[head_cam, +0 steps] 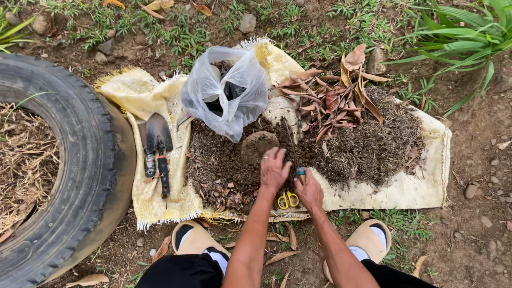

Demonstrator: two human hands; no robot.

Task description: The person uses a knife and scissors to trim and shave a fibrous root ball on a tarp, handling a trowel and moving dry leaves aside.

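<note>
Head view, looking straight down: the right hand [309,189] is closed around a small object with a blue-green tip [301,172], which pokes up between thumb and fingers; what the object is cannot be told. It sits just above the near edge of a pale woven sack [416,186] spread flat on the ground. The left hand [274,169] lies palm down, fingers loosely spread and holding nothing, on the dark soil [224,160] heaped on the sack, a ring on one finger. The two hands are almost touching. Right below them, on the sack, lie yellow-handled scissors [288,200].

Just beyond the left hand is a round clod of earth [257,146]. Further out, a crumpled clear plastic bag [226,90] stands on the sack with dark things inside. To the right are a mound of fine dry plant litter [373,144] and a bunch of brown dry leaves [330,98]. On the sack's left side lie a trowel [158,133] and a second small hand tool [163,176], side by side. An old tyre [74,160] filled with dry straw lies at the far left. Both feet wear tan sandals [368,240] at the sack's near edge.
</note>
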